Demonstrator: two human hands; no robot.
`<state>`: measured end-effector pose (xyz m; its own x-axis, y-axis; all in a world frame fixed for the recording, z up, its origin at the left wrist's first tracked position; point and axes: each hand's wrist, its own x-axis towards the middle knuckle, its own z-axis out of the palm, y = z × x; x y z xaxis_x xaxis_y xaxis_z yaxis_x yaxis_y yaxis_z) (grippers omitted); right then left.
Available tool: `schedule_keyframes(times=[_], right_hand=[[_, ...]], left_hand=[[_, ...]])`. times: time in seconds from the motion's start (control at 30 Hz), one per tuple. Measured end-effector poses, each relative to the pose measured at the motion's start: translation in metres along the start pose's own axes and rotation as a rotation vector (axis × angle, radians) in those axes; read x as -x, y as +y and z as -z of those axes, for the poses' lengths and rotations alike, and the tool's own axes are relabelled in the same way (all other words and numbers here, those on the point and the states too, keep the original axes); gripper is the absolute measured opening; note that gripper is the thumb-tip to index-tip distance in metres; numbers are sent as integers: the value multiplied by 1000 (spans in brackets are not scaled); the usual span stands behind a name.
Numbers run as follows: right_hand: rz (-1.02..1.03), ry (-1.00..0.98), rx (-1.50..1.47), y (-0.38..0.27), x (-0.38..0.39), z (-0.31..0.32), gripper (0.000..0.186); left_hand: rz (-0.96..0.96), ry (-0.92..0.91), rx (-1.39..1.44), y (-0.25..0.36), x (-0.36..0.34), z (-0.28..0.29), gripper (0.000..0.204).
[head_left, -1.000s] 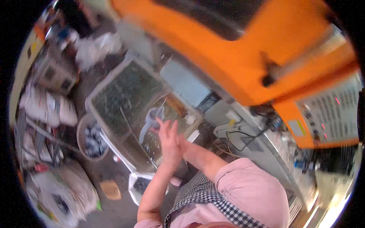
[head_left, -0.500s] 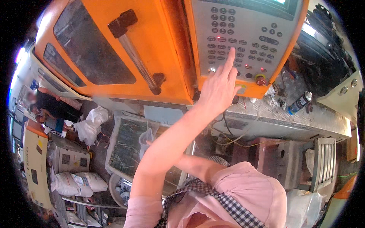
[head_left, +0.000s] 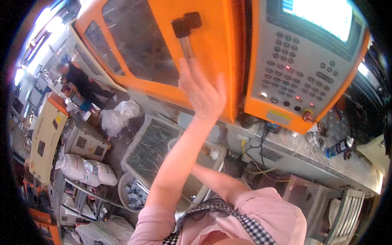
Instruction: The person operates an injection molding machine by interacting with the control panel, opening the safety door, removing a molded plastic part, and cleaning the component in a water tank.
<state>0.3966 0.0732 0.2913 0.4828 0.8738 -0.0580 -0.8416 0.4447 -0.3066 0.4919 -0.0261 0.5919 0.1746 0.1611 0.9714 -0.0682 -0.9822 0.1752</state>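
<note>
We saw the long, straight metallic handle (head_left: 186, 45) on the orange machine door (head_left: 220, 41), just right of its dark window (head_left: 139, 45). Its long axis ran steeply, leaning from upper left to lower right, with a chunky black bracket (head_left: 186, 24) at the top end. The left hand (head_left: 203, 92) lay across the lower stretch, fingers stretched out close together and pointing up and a little left, the thumb spread apart from them.

The hand was blurred, so we could not tell whether it touched the handle, whose bottom end it hid. The bare right forearm (head_left: 218, 180) ran beneath the bare left forearm (head_left: 171, 167), which covered the right hand; we could not tell how its fingers stood. A pale translucent plastic piece (head_left: 173, 143) showed only in part beside the left forearm, over the off-white rectangular tub (head_left: 136, 139).

Half a second earlier, we had the left index finger over the buttons of the grey control panel (head_left: 304, 61); now the hand was well apart from the panel, which sat farther right in our view with more of its bright screen (head_left: 322, 16) showing.
</note>
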Motion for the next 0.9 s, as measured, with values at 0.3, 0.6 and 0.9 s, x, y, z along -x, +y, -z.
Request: schedule_keyframes(times=[0.3,0.6,0.9], right_hand=[[-232,-163,-85,41,-17,22,36],[-268,-106,-84,40,-24,6,37],[-234,271,237,39,-30,-8,36]], left_hand=[[173,-215,304,-77,21,-48,47],[618,-217,335,-129,15,-50,34],[653,-257,316,-118,18,-49,33]])
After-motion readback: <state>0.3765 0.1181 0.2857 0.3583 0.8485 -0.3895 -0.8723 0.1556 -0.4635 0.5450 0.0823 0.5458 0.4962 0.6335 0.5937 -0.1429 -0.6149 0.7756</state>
